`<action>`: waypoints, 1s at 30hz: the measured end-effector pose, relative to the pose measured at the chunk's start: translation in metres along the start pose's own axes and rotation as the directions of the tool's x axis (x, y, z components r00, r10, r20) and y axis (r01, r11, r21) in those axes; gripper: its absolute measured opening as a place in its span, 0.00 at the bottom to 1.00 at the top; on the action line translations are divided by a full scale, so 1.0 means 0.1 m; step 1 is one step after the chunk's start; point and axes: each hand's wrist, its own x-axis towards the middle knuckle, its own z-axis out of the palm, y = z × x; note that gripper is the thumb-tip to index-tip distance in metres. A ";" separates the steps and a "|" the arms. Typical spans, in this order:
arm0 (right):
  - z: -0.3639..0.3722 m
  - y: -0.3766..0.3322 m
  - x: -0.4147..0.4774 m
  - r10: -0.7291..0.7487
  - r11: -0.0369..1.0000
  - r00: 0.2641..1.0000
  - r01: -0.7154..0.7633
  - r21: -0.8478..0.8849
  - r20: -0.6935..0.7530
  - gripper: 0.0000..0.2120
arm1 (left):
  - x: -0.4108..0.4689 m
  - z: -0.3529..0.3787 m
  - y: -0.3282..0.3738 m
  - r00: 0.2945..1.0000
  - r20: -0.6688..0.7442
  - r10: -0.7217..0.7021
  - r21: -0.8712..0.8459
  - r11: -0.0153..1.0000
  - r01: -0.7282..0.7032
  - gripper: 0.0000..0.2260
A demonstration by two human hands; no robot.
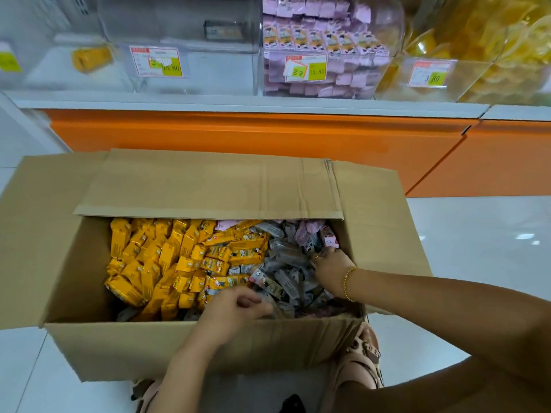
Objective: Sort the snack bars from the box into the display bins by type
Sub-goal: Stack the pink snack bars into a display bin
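Well beyond the left hand (238,305), the left tag (159,61) on a clear bin (193,40) reads 15.80 on a yellow-green sticker. Beyond the right hand (329,268), the middle tag (305,67) on the pink bin (384,28) also reads 15.80, and farther to that hand's right, the right tag (431,73) reads 3.80. Print on the bars (286,278) at both hands is too blurred to read.

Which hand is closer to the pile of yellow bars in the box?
Left. The left hand sits at the edge of the yellow bars; the right hand is farther off, among the grey bars.
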 end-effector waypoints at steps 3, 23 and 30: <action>-0.43 0.21 -0.50 -0.057 0.975 0.987 0.087 0.204 -0.148 0.20 | -0.03 0.03 0.32 0.994 0.085 -0.067 -0.450 0.888 0.099 0.17; -0.88 0.86 -1.35 0.428 -0.383 0.831 0.524 0.761 -0.356 0.20 | -0.06 -0.15 1.53 0.947 -0.107 0.304 -0.907 0.360 -0.218 0.21; -0.96 0.92 -1.36 0.572 -0.188 0.740 0.538 0.822 -0.353 0.15 | -0.15 -0.18 1.73 0.931 -0.161 0.328 -0.844 0.444 -0.302 0.12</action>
